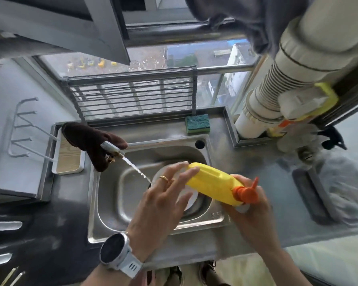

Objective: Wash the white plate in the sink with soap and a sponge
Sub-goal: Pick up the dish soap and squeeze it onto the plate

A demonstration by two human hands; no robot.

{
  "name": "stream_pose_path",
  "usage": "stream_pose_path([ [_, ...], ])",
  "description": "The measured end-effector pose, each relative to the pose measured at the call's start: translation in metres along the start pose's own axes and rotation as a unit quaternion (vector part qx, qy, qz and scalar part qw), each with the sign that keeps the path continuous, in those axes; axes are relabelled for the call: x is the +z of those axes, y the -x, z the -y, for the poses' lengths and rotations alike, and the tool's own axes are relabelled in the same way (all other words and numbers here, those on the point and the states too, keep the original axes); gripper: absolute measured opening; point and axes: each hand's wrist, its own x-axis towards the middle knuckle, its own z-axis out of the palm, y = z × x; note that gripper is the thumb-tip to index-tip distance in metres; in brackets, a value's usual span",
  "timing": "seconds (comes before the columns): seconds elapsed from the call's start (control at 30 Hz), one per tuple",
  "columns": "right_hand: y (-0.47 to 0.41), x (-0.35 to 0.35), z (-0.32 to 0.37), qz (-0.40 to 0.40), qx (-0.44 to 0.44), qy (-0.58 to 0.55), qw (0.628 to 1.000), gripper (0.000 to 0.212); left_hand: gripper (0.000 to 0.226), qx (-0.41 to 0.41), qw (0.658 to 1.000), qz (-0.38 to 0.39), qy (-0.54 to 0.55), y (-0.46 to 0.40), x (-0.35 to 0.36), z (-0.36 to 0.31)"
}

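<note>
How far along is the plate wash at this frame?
Early. Done: tap running, white plate in the sink. In hand: right hand holds the yellow soap bottle above the plate, left hand at its base. Left: the sponge lies unused behind the sink; scrubbing, rinsing.

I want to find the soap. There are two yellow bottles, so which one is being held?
The yellow bottle with the orange cap, tipped sideways over the sink. The right hand grips its cap end. The other yellow bottle is untouched by the window.
</note>
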Motion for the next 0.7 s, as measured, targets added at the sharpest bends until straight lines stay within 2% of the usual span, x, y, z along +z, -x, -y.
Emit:
stream_pose_path([
  [0.13,-0.011,-0.045,-0.05,-0.095,0.075,0.107,0.987,0.065,0.057,-0.091,0.996,-0.009,0.009,-0.009,0.06,0.02],
  [0.27,-0.025,-0.065,-0.092,-0.173,0.177,0.107,0.963,0.063,0.048,-0.171,0.985,0.019,-0.004,-0.015,0.096,0.032],
  [0.37,-0.034,-0.071,-0.098,-0.218,0.218,0.101,0.946,0.062,0.045,-0.197,0.98,0.036,-0.012,-0.017,0.107,0.034],
  [0.57,-0.035,-0.071,-0.098,-0.222,0.234,0.078,0.943,0.064,0.045,-0.22,0.973,0.061,-0.028,-0.007,0.112,0.038],
  [0.7,-0.024,-0.068,-0.092,-0.217,0.272,0.073,0.935,0.076,0.044,-0.24,0.968,0.061,-0.034,0.0,0.107,0.042],
])
